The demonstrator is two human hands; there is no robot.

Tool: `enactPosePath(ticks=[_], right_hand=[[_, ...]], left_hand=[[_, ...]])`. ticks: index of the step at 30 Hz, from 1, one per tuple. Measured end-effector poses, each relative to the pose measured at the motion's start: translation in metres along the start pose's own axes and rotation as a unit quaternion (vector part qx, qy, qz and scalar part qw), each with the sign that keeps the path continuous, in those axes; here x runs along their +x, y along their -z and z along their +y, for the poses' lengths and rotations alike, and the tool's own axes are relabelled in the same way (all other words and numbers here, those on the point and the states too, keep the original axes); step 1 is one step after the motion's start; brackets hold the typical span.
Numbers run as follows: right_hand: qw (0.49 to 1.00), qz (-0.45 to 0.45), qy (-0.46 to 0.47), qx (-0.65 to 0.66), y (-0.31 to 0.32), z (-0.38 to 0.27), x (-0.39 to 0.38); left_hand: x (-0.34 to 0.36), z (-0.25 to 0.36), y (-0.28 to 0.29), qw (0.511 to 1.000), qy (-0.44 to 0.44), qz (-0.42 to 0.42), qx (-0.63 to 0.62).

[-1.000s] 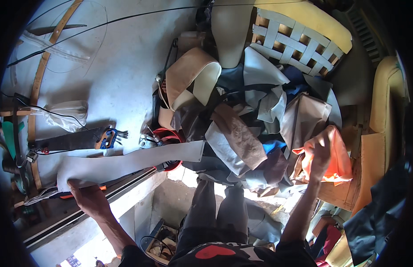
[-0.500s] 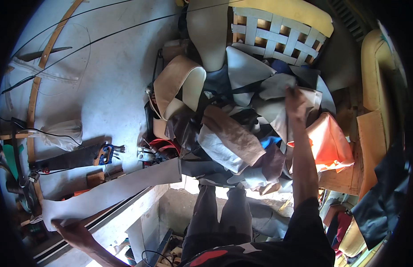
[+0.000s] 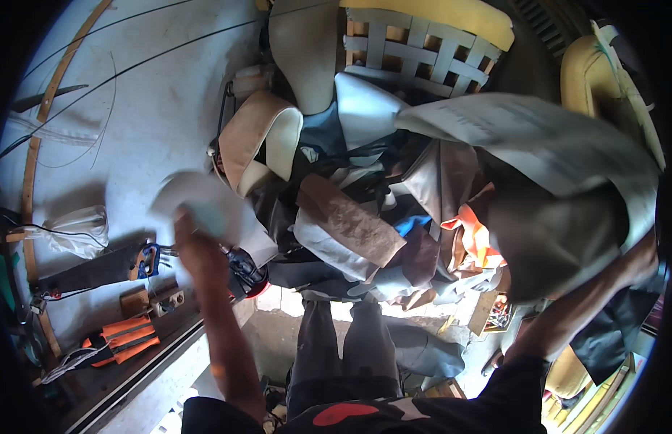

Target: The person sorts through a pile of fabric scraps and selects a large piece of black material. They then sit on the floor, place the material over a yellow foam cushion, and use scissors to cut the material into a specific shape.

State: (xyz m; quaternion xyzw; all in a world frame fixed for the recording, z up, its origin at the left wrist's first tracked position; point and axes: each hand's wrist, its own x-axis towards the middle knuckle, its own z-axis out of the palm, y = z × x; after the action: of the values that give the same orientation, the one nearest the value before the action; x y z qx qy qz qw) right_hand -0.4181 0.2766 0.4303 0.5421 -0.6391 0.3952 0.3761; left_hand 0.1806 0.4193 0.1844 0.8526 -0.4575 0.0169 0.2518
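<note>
My left hand point(image 3: 189, 231) is raised at left of centre, closed on a pale curved piece of material point(image 3: 231, 213), slightly blurred by motion. At the far right my right hand point(image 3: 642, 253) grips a large grey sheet point(image 3: 524, 123), which hangs smeared across the upper right with a darker grey part point(image 3: 553, 231) below. Between my hands is a heap of fabric scraps: a beige curved strip point(image 3: 245, 134), a brown folded piece point(image 3: 347, 217), a blue piece point(image 3: 412, 223) and a bright orange cloth point(image 3: 473, 239), partly covered by the sheet.
A webbed frame with yellow foam point(image 3: 430, 11) stands at the back, yellow padding point(image 3: 578, 72) at right. On the left bench lie a saw point(image 3: 97, 267), an orange pouch point(image 3: 126, 336) and a white bag point(image 3: 75, 228). A red container point(image 3: 258, 288) sits below the heap; wires point(image 3: 133, 58) cross upper left.
My left hand has risen and moved right with the pale strip. My right hand has left the orange cloth and heap, moved to the far right and pulled up a large grey sheet.
</note>
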Motion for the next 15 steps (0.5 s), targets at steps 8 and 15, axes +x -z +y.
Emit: enactPosePath(ticks=[8, 15], right_hand=[[0.978, 0.0, -0.202, 0.052, 0.04, 0.024, -0.098], [0.776, -0.577, -0.193, 0.163, 0.053, 0.013, -0.257]], left_hand=[[0.015, 0.191, -0.207, 0.951, -0.186, -0.04, -0.243], [0.08, 0.313, -0.342, 0.903, -0.406, -0.124, -0.058]])
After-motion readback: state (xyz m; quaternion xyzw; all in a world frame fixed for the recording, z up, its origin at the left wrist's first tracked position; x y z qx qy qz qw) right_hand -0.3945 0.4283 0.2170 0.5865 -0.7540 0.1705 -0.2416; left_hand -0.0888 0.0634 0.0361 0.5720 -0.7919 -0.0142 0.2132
